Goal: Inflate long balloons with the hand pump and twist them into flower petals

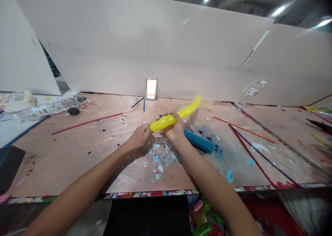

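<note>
A long yellow balloon (188,111), inflated and slightly curved, is held above the middle of the table. My left hand (142,135) is closed at its near left end, fingers pinched together there. Around the balloon's middle wraps my right hand (176,127), thumb on top. The far end points up and to the right, free. Just beyond my right wrist lies a blue cylinder, likely a balloon pump (199,141), on the table, its left part hidden by my hand.
Uninflated balloons lie about: pink (86,123), blue (140,103), orange (243,129), red (251,154) and purple (267,156). A plastic bottle (49,110) rests at left, another (250,94) leans at right. A phone-like screen (151,89) stands against the white panel (155,46).
</note>
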Tool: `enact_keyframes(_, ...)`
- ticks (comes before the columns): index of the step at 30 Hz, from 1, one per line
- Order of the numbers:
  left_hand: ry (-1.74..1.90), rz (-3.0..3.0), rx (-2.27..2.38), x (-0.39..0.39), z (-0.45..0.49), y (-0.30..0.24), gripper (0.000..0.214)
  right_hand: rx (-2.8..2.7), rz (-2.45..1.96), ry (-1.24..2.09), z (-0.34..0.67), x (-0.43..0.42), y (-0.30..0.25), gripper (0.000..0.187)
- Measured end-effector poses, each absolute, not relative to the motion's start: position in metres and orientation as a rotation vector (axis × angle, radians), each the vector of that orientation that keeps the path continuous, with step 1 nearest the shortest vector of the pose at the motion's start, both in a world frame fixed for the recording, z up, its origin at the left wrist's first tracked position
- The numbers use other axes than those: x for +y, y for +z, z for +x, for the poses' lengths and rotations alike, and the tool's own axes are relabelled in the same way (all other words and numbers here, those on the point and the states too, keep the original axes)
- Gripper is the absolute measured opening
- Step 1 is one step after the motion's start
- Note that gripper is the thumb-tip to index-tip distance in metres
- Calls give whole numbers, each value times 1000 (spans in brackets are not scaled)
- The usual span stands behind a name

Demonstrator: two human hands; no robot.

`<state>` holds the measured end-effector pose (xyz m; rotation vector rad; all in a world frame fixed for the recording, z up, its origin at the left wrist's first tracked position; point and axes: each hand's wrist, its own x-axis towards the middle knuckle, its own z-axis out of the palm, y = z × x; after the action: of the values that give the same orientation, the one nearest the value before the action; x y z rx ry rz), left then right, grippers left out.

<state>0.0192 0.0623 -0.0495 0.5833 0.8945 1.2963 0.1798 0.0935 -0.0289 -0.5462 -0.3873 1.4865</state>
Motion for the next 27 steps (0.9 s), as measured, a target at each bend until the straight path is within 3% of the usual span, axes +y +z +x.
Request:
enact_keyframes(7,1104,1649,886,49,24,-44,24,-528,-680,1140,186,96,-16,24)
enact_keyframes(10,1127,1620,925,51,23,-40,30,-640,-610,1114,193,90,-9,25)
enact_keyframes(16,1041,1207,818,50,31,-41,32,-664,-426,1599,170,65,-1,24)
enact_keyframes(18,1011,1152,769,47,31,-41,33,-668,-474,1549,167,66,-1,23)
enact_keyframes(23,918,1259,704,39,28,-36,33,-550,-691,1149,176,84,-6,43)
enact_keyframes(27,921,1437,769,41,27,-40,31,-554,-645,1313,181,87,-9,35)
